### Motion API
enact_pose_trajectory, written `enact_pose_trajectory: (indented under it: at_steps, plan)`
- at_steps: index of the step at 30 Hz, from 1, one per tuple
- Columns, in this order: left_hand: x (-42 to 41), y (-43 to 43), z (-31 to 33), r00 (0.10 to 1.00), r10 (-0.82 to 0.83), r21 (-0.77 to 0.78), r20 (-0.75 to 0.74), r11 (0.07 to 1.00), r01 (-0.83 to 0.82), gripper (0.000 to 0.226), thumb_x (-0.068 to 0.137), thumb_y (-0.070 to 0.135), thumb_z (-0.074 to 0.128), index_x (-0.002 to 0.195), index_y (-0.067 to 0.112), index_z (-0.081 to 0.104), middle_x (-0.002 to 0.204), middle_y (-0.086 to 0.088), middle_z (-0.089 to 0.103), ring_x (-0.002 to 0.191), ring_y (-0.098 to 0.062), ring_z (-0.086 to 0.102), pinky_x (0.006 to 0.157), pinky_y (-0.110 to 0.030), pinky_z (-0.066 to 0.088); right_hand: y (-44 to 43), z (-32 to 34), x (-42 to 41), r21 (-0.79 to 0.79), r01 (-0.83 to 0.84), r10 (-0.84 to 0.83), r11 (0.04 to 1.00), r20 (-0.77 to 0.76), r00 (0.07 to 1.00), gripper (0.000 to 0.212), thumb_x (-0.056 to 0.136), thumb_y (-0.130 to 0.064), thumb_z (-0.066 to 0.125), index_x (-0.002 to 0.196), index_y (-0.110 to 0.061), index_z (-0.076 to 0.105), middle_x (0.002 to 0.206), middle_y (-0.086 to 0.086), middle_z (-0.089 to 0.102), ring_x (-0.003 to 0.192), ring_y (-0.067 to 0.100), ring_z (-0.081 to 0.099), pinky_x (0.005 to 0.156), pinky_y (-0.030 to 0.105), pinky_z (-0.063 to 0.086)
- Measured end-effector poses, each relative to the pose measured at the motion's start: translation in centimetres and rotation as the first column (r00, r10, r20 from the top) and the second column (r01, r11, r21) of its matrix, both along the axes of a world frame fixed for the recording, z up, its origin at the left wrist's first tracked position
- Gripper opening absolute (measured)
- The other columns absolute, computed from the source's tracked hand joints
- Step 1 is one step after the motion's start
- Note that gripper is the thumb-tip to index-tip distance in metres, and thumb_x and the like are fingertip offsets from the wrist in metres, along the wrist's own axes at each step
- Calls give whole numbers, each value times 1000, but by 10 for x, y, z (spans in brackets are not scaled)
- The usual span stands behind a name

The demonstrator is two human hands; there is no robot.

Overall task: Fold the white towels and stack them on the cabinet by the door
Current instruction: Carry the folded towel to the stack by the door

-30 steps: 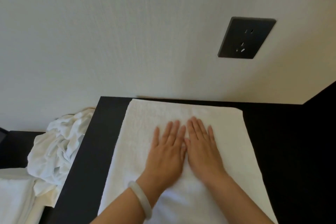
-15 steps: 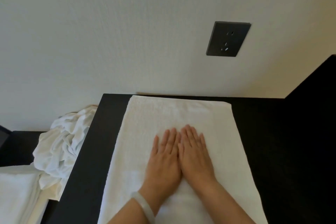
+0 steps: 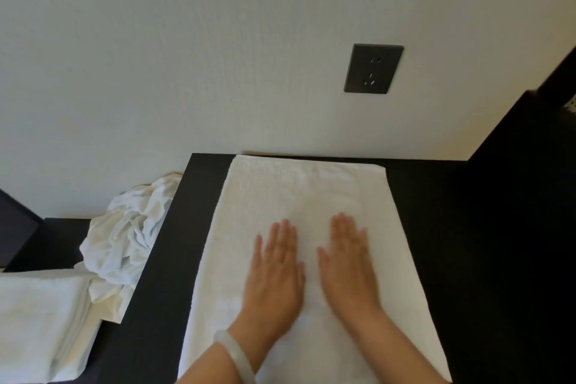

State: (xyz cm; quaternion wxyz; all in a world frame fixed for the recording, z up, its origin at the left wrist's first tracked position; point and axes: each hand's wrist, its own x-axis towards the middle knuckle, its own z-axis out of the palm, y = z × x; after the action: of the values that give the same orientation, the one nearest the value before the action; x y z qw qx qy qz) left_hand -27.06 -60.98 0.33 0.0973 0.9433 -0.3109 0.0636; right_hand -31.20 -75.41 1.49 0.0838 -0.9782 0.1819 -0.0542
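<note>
A folded white towel point(image 3: 299, 193) lies flat on the black cabinet top point(image 3: 445, 227), its far edge against the wall. Both palms press down on its middle. My left hand point(image 3: 276, 277), with a pale bangle on the wrist, lies flat with straight fingers. My right hand point(image 3: 347, 268) lies flat beside it, a gap of towel between the two. A crumpled white cloth point(image 3: 124, 237) is heaped on a lower dark surface left of the cabinet. A folded white towel point(image 3: 40, 321) lies at the lower left.
A dark wall socket point(image 3: 373, 68) is set in the white wall above the cabinet. A tall black panel point(image 3: 530, 181) rises along the cabinet's right side. Bare black cabinet top shows on both sides of the towel.
My hands were touching side by side on the towel; now they have slid apart, left hand leftward and right hand rightward, and back towards me. The view has shifted slightly.
</note>
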Motion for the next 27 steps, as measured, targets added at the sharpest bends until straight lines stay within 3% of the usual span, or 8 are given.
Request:
enact_pose_trajectory:
  at_steps: [4, 8, 14, 17, 19, 21, 23, 27]
  plan:
    - [-10, 21, -12, 999, -37, 42, -31, 998, 38, 56, 101, 34, 26, 149, 9, 40, 157, -8, 34, 145, -25, 32, 113, -47, 19, 18, -11, -18, 96, -80, 95, 992, -162, 982, 63, 96, -38, 29, 145, -2, 46, 152, 12, 44, 141, 23, 41, 115, 39, 14]
    - [0, 71, -14, 994, 111, 67, -16, 992, -109, 60, 100, 38, 25, 153, 12, 32, 160, -7, 29, 147, -24, 27, 116, -47, 14, -30, -10, -57, 22, 37, -33, 999, -152, 988, 77, 90, -56, -21, 155, -17, -8, 163, -2, -14, 150, 11, -15, 122, 34, -14]
    - [-6, 122, -10, 931, 354, 79, -90, 934, -348, 69, 99, 48, 6, 156, 10, 12, 163, -11, 17, 151, -26, 11, 122, -50, 11, -50, 13, -86, -64, 238, -247, 969, -247, 937, 74, 88, -53, -15, 150, -12, -19, 164, 5, -17, 149, 16, -19, 125, 40, -6]
    - [-23, 85, 3, 984, 177, 53, -23, 983, -176, 64, 99, 37, 23, 151, -1, 30, 159, -18, 28, 147, -33, 26, 118, -52, 17, -18, 12, -69, -18, 138, -139, 990, -105, 985, 64, 104, -45, 11, 153, -6, -3, 165, 13, 1, 151, 20, -2, 123, 35, -10]
    - [-39, 53, 5, 998, -7, -12, -55, 1000, 7, 61, 100, 35, 27, 151, 3, 32, 159, -14, 27, 147, -31, 27, 116, -48, 16, 18, 8, -58, 101, -5, 13, 995, -75, 997, 69, 100, -44, 26, 152, 0, 26, 159, 15, 26, 147, 22, 23, 120, 35, 1]
    - [-49, 43, 4, 990, -108, 23, -90, 994, 110, 58, 102, 38, 28, 153, 10, 31, 161, -9, 24, 148, -26, 27, 114, -45, 17, 36, -2, -58, 134, -133, 150, 982, -131, 980, 67, 97, -45, 31, 149, -2, 39, 156, 13, 36, 145, 22, 34, 116, 39, 12]
    - [-49, 60, 4, 983, -145, 91, -110, 984, 156, 58, 103, 41, 27, 156, 18, 24, 163, -4, 18, 150, -20, 20, 116, -44, 14, 30, -6, -72, 151, -173, 199, 973, -181, 963, 66, 99, -46, 27, 154, -9, 31, 161, 7, 26, 149, 18, 25, 117, 39, 11]
    - [-42, 111, 13, 950, -243, 129, -195, 954, 270, 62, 105, 54, 22, 158, 30, 0, 166, 5, -6, 152, -13, -5, 119, -39, -2, -17, -2, -107, 101, -241, 255, 965, -174, 951, 72, 94, -65, -3, 156, -28, -11, 162, -11, -21, 147, 0, -21, 119, 28, -14]
